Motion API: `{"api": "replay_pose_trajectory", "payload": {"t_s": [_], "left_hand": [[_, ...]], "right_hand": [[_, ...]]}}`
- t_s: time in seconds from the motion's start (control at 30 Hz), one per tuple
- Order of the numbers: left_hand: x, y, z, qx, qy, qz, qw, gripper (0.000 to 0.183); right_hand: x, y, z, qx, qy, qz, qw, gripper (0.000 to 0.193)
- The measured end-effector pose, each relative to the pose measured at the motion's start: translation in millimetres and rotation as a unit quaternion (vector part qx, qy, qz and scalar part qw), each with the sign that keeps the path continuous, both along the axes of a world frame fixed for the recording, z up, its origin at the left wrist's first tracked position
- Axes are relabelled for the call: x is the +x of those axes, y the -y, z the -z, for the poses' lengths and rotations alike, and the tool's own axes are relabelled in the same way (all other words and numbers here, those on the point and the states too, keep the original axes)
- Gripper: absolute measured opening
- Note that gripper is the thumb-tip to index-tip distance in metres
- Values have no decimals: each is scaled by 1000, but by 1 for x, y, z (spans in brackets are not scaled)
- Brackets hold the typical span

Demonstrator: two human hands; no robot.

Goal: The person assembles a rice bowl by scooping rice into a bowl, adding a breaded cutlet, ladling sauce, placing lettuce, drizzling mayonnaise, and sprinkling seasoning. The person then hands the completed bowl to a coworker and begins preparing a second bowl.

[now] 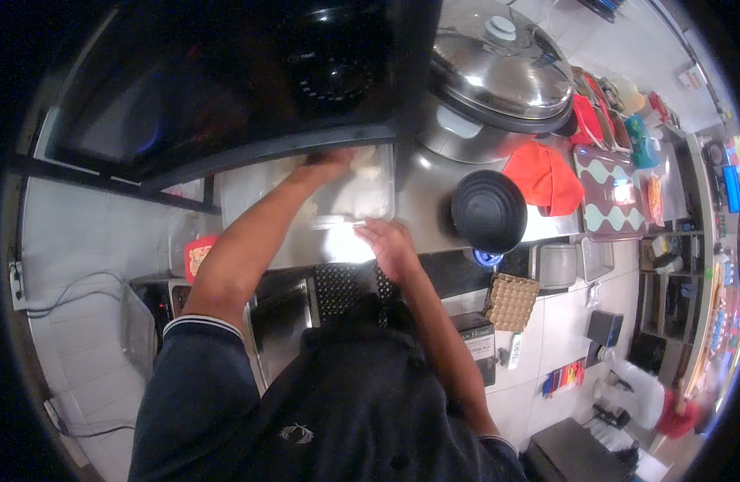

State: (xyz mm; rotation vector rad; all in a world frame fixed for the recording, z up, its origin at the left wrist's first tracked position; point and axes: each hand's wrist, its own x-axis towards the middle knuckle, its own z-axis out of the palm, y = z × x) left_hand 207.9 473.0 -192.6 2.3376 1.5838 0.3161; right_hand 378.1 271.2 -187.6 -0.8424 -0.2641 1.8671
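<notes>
My left hand reaches beneath a black appliance with a dial, over a clear plastic tub. Pale, rounded pieces lie in that tub; they are too blurred to name. The appliance's lower edge and shadow hide the left fingers. My right hand is at the tub's near side, its fingers stretched out toward the whitish near edge and apparently touching it. Bright glare on the steel counter washes out the detail just in front of the tub.
Right of the tub stand a large lidded steel cooker, a black bowl and an orange cloth. A patterned tray lies beyond. A red-rimmed container sits left of my forearm. Below are an egg tray and a box.
</notes>
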Motion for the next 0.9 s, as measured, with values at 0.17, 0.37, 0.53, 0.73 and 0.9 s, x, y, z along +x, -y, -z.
{"api": "replay_pose_trajectory", "payload": {"t_s": [0.17, 0.37, 0.53, 0.73, 0.9], "left_hand": [[-4, 42, -19, -184, -86, 185, 962, 28], [0, 80, -35, -107, -56, 241, 963, 25], [-4, 58, -32, -286, 53, 184, 939, 43], [-21, 50, -45, -399, 154, 97, 899, 39], [-39, 78, -54, -521, 319, -83, 787, 45]], "right_hand": [[-5, 0, -14, 28, 73, 12, 997, 27], [-4, -1, -13, 94, 138, -41, 985, 24], [-1, 0, -13, 118, 197, -63, 971, 28], [-1, 0, -11, 94, 133, -76, 984, 33], [5, 9, -6, 121, 162, -70, 977, 34]]}}
